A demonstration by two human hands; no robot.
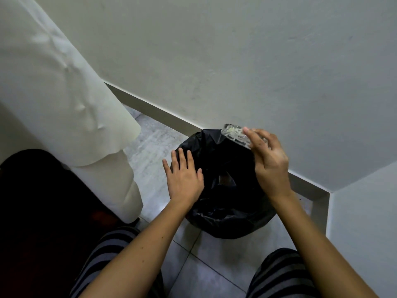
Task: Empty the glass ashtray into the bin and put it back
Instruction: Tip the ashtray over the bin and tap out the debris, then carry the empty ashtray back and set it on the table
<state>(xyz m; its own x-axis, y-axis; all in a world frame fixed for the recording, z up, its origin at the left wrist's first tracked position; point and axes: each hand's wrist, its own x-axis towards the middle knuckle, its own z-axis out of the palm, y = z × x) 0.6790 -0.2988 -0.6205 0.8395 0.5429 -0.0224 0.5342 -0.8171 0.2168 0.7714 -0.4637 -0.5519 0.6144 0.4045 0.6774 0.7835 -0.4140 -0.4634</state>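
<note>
The right hand (269, 166) clamps one clear glass ashtray (235, 134) at its fingertips, tipped up on edge over the far rim of the bin (223, 190), its long axis slanting down toward the right and its open face turned toward the wall. One round bin, lined with crinkled glossy black plastic, sits just below that hand. The left hand (184, 179) lies flat, fingers spread, on the liner's near-left rim.

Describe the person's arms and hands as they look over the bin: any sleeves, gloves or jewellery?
Both forearms are bare up to the frame edge, with no sleeves in view. The left hand and right hand wear no gloves; no rings, watch or bracelet show. Fingernails are short and unpainted as far as visible. Below the arms, dark trousers with grey stripes cover the legs.
</note>
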